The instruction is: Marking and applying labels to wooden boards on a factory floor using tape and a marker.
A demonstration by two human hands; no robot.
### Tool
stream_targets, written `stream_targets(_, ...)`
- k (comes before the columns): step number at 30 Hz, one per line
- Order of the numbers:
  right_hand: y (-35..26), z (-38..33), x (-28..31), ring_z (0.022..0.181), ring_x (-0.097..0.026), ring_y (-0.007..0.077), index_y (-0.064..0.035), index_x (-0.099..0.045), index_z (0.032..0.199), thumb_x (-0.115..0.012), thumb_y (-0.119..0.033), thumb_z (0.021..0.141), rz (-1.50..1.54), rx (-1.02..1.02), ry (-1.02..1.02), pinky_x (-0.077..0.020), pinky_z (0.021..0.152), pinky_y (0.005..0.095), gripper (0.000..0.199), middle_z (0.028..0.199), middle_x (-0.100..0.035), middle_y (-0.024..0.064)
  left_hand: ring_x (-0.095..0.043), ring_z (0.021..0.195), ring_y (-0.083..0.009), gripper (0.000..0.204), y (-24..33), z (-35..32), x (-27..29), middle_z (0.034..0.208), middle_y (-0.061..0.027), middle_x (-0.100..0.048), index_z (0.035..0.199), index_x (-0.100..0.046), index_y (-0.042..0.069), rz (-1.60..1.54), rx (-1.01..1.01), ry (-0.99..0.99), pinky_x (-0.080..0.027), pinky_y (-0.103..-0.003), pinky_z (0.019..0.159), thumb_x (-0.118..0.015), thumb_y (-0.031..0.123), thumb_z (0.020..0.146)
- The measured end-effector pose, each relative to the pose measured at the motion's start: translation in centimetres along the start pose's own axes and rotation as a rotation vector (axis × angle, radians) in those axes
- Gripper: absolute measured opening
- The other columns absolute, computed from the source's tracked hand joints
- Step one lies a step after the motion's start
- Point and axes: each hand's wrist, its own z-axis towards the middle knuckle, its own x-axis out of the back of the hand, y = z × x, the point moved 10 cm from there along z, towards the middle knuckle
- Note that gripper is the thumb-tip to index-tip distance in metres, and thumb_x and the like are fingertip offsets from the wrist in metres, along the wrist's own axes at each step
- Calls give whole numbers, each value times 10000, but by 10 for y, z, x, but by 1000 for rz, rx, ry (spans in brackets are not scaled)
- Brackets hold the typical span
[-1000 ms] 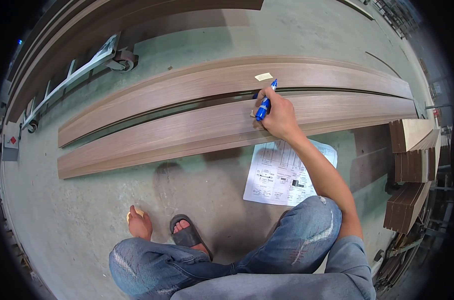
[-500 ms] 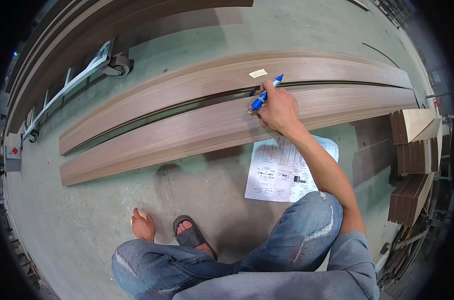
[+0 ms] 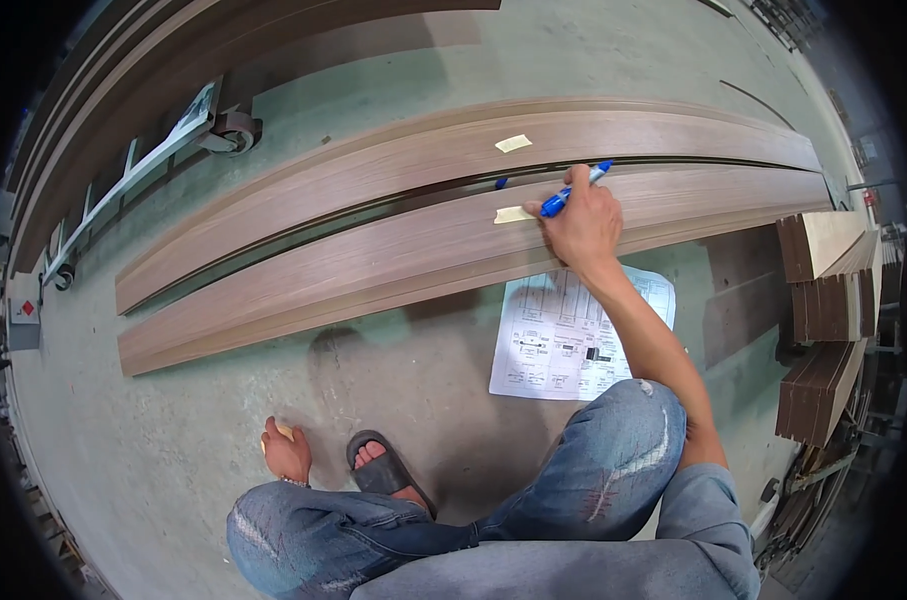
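Note:
My right hand [image 3: 585, 222] is closed round a blue and white marker [image 3: 552, 206] above the nearer brown wood-grain board [image 3: 393, 247]. One fingertip is at the edge of a pale yellow strip of masking tape [image 3: 510, 215] on that board. On the farther board [image 3: 373, 165] sits a second strip of masking tape [image 3: 513, 143]. A small blue piece [image 3: 500, 184] shows at the gap between the boards. Low on the left, my left hand [image 3: 288, 457] is closed on a pale yellow thing [image 3: 286, 432], seemingly a roll of masking tape, mostly hidden by the fingers.
A printed drawing sheet [image 3: 543, 350] lies on the floor under my right forearm. Stacked brown panels [image 3: 823, 385] stand at the right. At the upper left, a wheeled metal rack [image 3: 133, 183] carries long boards. My sandalled foot [image 3: 383, 465] is near my left hand.
My right hand has shifted right with the marker, which now tilts lower. The nearer strip of tape, mostly covered before, is now visible. My left hand has stayed in place.

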Motion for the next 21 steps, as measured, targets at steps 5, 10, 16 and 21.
stream_targets(5, 19, -1, 5, 782, -644, 368, -79, -547, 1069, -867, -446, 703, -6, -51, 10, -484, 692, 490, 609, 806, -652, 169, -634, 998, -450, 630, -4, 1, -3, 1124, -269, -623, 1362, -503, 38, -23, 0, -4, -521, -520, 842, -701, 288, 818)
stream_targets(10, -16, 6, -2, 829, -588, 322, -87, -548, 1050, -867, -470, 677, -60, 92, 49, -379, 766, 444, 622, 794, -615, 109, -626, 996, -439, 613, 9, 3, -2, 1103, -261, -608, 1351, -508, 34, 40, 22, -26, -521, -490, 847, -706, 275, 823)
stream_targets(16, -43, 9, -21, 832, -590, 320, -87, -544, 1037, -872, -519, 637, 14, 215, 73, -391, 757, 449, 675, 788, -611, 104, -624, 998, -441, 622, 1, 3, -12, 1102, -266, -611, 1342, -519, 32, 30, 26, -21, -517, -501, 855, -708, 302, 815)
stream_targets(21, -15, 3, -11, 834, -587, 308, -93, -559, 1076, -874, -523, 632, 11, 86, 4, -393, 741, 441, 693, 807, -611, 98, -621, 1027, -445, 623, -12, 7, -13, 1126, -279, -612, 1336, -529, 34, -29, 23, -33, -512, -508, 877, -710, 317, 812)
